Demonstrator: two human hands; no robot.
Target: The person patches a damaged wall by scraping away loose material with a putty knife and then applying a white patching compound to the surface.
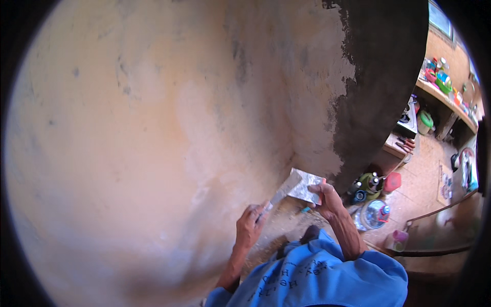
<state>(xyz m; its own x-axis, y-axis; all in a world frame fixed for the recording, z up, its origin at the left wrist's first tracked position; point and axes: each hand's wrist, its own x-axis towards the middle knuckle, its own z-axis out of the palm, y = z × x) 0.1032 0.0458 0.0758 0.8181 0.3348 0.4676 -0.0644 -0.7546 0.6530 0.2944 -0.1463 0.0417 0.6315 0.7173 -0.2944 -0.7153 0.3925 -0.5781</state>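
Note:
Both my hands are in front of my body, close to a wall (pixel 153 138) smeared with pale filler. My left hand (pixel 249 225) is closed round the handle of a putty knife (pixel 283 192), whose whitish blade slants up to the right. My right hand (pixel 326 198) grips the right edge of a flat, roughly rectangular plate (pixel 306 185), whitish and streaked. The knife's blade overlaps the plate's left side and seems to touch it. Whether fresh filler lies on the plate is too small to tell.
A bare dark wall strip (pixel 376 66) borders the pale coat. At right stand a large clear water bottle (pixel 369 215), a green container (pixel 369 185), a red container (pixel 393 182) and a pink cup (pixel 400 236). Farther off, a counter (pixel 450 102) carries colourful dishes.

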